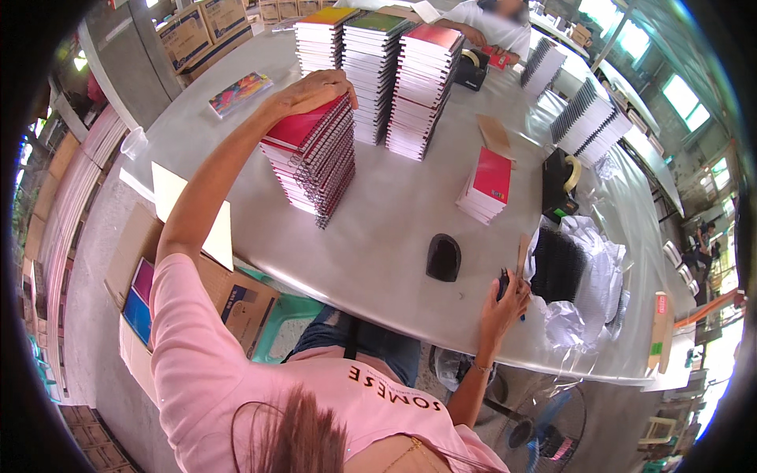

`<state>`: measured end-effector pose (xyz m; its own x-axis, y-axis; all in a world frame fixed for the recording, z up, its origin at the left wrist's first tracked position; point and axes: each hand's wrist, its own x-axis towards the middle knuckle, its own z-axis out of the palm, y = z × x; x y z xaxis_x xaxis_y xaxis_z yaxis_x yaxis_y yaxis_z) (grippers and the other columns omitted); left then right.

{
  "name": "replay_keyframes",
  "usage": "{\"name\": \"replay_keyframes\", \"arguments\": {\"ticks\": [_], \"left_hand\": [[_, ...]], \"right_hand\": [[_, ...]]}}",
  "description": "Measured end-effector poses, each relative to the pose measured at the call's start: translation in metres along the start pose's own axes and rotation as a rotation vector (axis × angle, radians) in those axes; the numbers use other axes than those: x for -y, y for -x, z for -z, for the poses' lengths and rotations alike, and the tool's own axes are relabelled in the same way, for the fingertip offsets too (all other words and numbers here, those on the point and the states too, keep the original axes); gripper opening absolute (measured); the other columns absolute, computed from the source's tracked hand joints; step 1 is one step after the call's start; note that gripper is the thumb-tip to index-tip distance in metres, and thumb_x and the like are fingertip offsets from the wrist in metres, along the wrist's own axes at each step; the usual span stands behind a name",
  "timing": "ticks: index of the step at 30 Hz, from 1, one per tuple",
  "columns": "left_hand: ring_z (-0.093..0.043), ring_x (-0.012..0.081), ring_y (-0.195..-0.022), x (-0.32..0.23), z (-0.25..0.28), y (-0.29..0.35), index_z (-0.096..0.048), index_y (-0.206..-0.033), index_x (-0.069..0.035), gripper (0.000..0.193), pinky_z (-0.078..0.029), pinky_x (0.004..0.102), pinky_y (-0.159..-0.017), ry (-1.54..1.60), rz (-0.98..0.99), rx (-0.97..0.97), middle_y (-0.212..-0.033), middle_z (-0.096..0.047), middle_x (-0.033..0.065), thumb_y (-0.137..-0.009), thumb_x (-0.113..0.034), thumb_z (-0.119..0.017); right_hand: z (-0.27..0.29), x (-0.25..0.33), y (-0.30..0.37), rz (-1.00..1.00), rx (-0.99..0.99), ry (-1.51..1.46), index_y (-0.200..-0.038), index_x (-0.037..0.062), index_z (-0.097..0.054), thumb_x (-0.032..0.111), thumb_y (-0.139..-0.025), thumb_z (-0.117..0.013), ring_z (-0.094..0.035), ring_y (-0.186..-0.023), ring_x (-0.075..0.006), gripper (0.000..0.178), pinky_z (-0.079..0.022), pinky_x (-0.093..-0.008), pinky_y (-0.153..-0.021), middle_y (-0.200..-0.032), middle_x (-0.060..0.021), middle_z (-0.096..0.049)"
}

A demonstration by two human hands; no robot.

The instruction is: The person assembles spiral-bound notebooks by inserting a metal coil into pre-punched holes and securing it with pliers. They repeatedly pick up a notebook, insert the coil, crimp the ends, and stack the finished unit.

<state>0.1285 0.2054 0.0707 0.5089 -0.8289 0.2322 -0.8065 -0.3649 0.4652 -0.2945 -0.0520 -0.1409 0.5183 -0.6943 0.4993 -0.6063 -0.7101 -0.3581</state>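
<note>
My left hand (319,91) reaches over a tall stack of red spiral notebooks (311,162), its fingers bent round the far edge at the top. The wire coils face right. My right hand (505,303) is at the table's near right edge, closed around a small dark-handled tool (503,284) whose kind I cannot make out. Beside that hand lies a bunch of black binding coils (558,264) in crumpled white plastic (595,260). A black, rounded flat object (444,258) lies to the left of the right hand.
Tall notebook stacks (422,87) stand behind the left hand. A short red-covered stack (485,185) and a black tape dispenser (558,185) are on the right of the table (378,236). Opposite sits another person (489,31). An open carton (134,236) stands at lower left.
</note>
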Motion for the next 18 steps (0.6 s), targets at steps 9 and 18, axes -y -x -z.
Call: {"name": "replay_keyframes", "arguments": {"ticks": [9, 18], "left_hand": [[-0.051, 0.0229, -0.107, 0.000, -0.001, 0.004, -0.073, -0.095, -0.005, 0.037, -0.037, 0.0346, -0.104, -0.061, 0.010, 0.016, -0.098, -0.050, 0.0101, -0.092, -0.019, -0.039], [-0.052, 0.0244, -0.107, 0.004, -0.004, 0.005, -0.074, -0.095, -0.009, 0.037, -0.037, 0.0369, -0.103, -0.061, -0.044, -0.033, -0.098, -0.052, 0.0097, -0.091, -0.021, -0.039]], "right_hand": [[0.000, 0.004, 0.001, -0.039, 0.047, -0.041, -0.128, 0.0141, -0.058, 0.026, -0.094, -0.061, -0.046, -0.120, -0.0345, 0.037, -0.035, -0.0490, -0.100, -0.127, -0.0125, -0.051], [-0.006, -0.001, -0.001, -0.031, 0.011, -0.007, -0.128, 0.0146, -0.058, 0.025, -0.093, -0.062, -0.047, -0.119, -0.0340, 0.037, -0.035, -0.0487, -0.101, -0.125, -0.0118, -0.052]]}}
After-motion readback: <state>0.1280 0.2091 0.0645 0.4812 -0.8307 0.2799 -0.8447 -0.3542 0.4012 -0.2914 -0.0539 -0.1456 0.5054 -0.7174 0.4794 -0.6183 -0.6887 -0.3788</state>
